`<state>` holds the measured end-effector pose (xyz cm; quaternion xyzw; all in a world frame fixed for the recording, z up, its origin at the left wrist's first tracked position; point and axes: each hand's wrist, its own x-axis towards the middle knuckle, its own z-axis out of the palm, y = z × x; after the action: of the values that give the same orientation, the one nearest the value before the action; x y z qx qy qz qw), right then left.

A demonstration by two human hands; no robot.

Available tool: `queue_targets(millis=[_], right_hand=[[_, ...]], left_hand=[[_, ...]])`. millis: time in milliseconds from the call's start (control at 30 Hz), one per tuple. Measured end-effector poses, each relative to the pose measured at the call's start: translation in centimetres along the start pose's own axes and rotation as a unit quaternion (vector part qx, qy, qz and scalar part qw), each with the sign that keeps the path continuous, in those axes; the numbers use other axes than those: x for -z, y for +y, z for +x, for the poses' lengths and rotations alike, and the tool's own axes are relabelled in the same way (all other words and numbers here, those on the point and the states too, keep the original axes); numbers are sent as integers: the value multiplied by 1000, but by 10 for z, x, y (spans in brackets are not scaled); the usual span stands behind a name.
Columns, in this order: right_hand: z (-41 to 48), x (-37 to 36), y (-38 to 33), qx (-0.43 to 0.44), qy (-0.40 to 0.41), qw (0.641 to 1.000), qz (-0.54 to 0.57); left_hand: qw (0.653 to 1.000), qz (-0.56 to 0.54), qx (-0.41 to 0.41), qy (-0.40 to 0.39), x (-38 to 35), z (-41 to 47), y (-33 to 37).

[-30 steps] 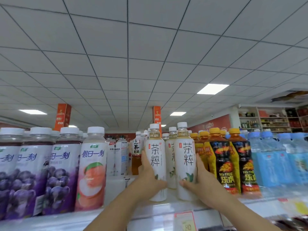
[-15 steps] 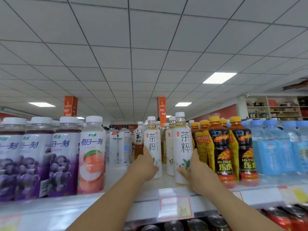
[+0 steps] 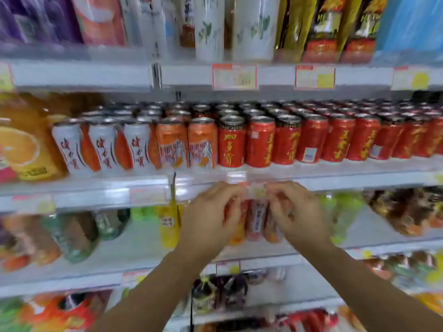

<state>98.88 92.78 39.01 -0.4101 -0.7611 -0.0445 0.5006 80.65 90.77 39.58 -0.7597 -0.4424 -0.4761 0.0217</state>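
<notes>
Both my hands are raised in front of a shop shelf, below the row of cans. My left hand (image 3: pixel 211 216) and my right hand (image 3: pixel 296 212) face each other with fingers curled inward. Their fingertips are near a price label (image 3: pixel 257 190) on the shelf edge. Between and behind the hands stand several orange-red bottles (image 3: pixel 257 218) on the shelf below. Motion blur hides whether either hand grips a bottle or the label. The white tea bottles (image 3: pixel 209 27) stand on the top shelf, untouched.
Red cans (image 3: pixel 260 142), orange cans (image 3: pixel 171 143) and white-orange cans (image 3: pixel 105 147) fill the middle shelf. A large orange juice bottle (image 3: pixel 24 144) stands at the left. Green and yellow bottles (image 3: pixel 170 224) flank the hands. Packaged goods (image 3: pixel 219 293) crowd the lower shelves.
The view has tilted down from the top shelf. Both hands have let go of the white tea bottles and dropped to the shelf edge under the cans.
</notes>
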Motion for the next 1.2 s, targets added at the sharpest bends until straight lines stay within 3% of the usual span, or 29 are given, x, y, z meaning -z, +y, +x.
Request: queue_targets(millis=[100,200,333,533,633,700,800,933,1000,1133,1200], right_hand=[[-85,-20,21,-112,-64,992,-11],[-161,-31,39,-244,-158,957,-23],[-237,-38,54,-380,-273,881,-64],[-332,-69,80,-539,-404,738,-43],[-354,-99,88,-655,-359,664,29],[-363,-123,97,-719,-299,622,77],[-372,-163,111,-753,-240,602,111],[-375,-199,118,-845,-30,505,172],[-372,-215,121,-869,35,466,162],[-361,-240,127,-892,21,438,106],[-352,-246,126,-911,54,401,73]], left_hand=[[993,-2,84,-86,-47,-70,-15],[964,-13,178,-198,-86,-130,-28],[906,-20,270,-325,-125,-207,-52],[802,-13,347,-486,-165,-304,-96],[753,0,378,-538,-177,-345,-118],[743,10,385,-547,-184,-365,-132],[761,26,383,-523,-194,-382,-146],[791,2,389,-472,-198,-392,-157],[795,1,381,-472,-198,-396,-162],[806,-1,340,-485,-195,-397,-171],[808,-7,316,-497,-193,-396,-176]])
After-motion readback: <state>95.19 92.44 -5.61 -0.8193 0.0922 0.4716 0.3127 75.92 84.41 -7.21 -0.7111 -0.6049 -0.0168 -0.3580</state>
